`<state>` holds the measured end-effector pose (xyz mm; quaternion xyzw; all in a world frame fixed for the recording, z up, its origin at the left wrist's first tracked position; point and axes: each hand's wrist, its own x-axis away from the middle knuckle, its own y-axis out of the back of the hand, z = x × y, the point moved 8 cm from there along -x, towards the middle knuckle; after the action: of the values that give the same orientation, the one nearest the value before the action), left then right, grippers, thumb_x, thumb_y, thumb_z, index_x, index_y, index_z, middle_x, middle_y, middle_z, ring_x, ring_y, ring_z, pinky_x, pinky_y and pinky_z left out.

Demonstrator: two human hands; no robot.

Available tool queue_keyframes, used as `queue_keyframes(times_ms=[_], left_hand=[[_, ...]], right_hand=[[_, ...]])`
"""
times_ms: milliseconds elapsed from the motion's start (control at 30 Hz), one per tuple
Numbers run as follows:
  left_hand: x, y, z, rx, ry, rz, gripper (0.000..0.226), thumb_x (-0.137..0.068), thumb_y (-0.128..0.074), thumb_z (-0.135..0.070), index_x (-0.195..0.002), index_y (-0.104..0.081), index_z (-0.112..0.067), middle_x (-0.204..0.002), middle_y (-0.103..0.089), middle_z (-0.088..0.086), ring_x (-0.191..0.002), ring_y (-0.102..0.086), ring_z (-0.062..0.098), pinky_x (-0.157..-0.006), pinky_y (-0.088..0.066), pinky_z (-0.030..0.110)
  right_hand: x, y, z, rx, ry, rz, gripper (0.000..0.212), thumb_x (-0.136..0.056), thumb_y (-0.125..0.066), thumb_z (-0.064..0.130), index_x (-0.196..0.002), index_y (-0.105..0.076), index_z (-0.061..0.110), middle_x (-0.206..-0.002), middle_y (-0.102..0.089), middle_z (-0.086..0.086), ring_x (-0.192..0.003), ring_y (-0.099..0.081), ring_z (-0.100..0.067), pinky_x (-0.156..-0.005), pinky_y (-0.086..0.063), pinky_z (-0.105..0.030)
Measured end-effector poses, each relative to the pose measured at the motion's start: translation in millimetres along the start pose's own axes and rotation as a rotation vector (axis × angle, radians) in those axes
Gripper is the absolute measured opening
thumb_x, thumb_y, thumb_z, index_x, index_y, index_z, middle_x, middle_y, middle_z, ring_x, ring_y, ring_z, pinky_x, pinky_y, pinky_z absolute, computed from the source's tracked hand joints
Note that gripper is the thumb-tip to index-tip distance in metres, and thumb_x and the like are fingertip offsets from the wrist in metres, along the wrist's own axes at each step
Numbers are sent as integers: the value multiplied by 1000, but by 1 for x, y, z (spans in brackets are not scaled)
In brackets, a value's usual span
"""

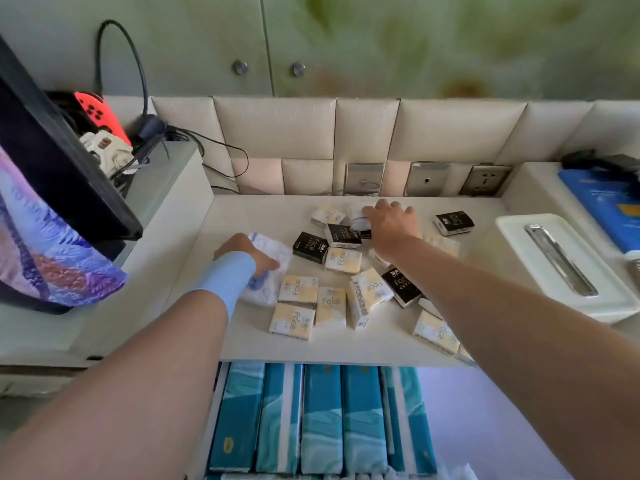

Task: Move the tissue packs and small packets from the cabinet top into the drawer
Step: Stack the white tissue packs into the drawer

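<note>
Several small yellow-and-white tissue packs [298,288] and black "Face" packs [310,247] lie scattered on the white cabinet top [242,334]. My left hand [258,259], with a blue wristband, grips a soft white-and-blue packet [270,251] at the left of the pile. My right hand [389,220] reaches to the far side of the pile and closes its fingers on a white pack [356,213]. Below the front edge, the open drawer [460,403] holds a row of blue tissue packs [322,417].
A white tissue box with a metal slot [561,261] stands at the right, a blue book [602,206] behind it. Wall sockets [485,180] line the padded back panel. A dark screen [52,157], cables and a red controller [100,112] sit on the raised ledge at left.
</note>
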<state>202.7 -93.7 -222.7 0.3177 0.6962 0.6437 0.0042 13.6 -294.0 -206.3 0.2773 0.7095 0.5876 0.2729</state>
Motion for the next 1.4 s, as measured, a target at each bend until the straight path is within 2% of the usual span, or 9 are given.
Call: queue_keyframes(times_ms=[67, 233, 467, 633, 800, 967, 1100, 1267, 1400], left_hand=[[7, 12, -1, 211, 29, -107, 33, -86, -65, -33, -104, -49, -11, -84, -54, 4, -73, -56, 27, -43, -40, 25], [35, 50, -9, 446, -77, -472, 31, -98, -51, -26, -122, -43, -9, -129, -53, 14, -115, -55, 37, -84, -43, 42], [62, 59, -25, 819, -177, -381, 35, -94, -53, -20, -126, -40, -12, -120, -56, 9, -106, -57, 34, -80, -40, 34], [92, 48, -30, 1090, -125, -198, 42, -90, -61, -20, -128, -44, -13, -115, -58, 6, -100, -59, 30, -85, -46, 35], [143, 34, -35, 1151, -171, 42, 23, -90, -47, -25, -99, -62, -10, -102, -68, 20, -87, -66, 33, -80, -57, 43], [203, 4, -38, 1338, -213, 356, 46, -93, -48, -58, -105, -69, -18, -103, -74, 13, -94, -71, 31, -88, -55, 46], [239, -13, -39, 1237, -385, 385, 26, -97, -57, -19, -122, -63, -15, -103, -72, 11, -80, -70, 21, -61, -57, 31], [274, -56, -45, 1195, -380, 480, 26, -98, -57, -21, -120, -62, -9, -117, -68, 19, -98, -66, 31, -92, -52, 48], [293, -88, -54, 893, -404, 410, 89, -62, -60, -71, -133, -50, -18, -118, -67, 5, -106, -64, 27, -94, -51, 41]], right_hand=[[1, 8, 1, 2, 41, -47, 47, -85, -65, 9, -128, -53, 20, -119, -56, -5, -108, -54, -24, -98, -43, -42], [13, 33, 1, 0, 96, -150, 30, -91, -56, 5, -120, -55, 13, -110, -60, -6, -101, -57, -24, -98, -45, -41], [31, 121, -10, -481, -43, -537, 37, -87, -49, 0, -120, -59, 13, -109, -61, -8, -93, -58, -27, -79, -52, -40], [55, 131, 1, -1225, -268, -110, 27, -92, -38, 4, -111, -54, 14, -85, -56, -1, -72, -56, -16, -54, -45, -24], [106, 113, 25, -1325, -325, 141, 39, -95, -37, 15, -131, -49, 22, -110, -62, -6, -98, -61, -28, -87, -55, -46], [164, 108, 32, -1313, -359, 140, 37, -90, -38, 24, -124, -51, 19, -106, -62, -5, -94, -62, -27, -67, -54, -33], [208, 105, 12, -1232, -415, 137, 38, -90, -49, 27, -128, -47, 22, -115, -57, -8, -101, -59, -29, -76, -55, -37], [268, 85, 1, -1537, -396, 495, 21, -90, -56, 19, -111, -55, 16, -104, -67, -12, -92, -65, -28, -90, -54, -47], [303, 77, -20, -1472, -246, 534, 18, -95, -57, 6, -105, -62, 20, -98, -72, -5, -94, -70, -23, -89, -56, -49]])
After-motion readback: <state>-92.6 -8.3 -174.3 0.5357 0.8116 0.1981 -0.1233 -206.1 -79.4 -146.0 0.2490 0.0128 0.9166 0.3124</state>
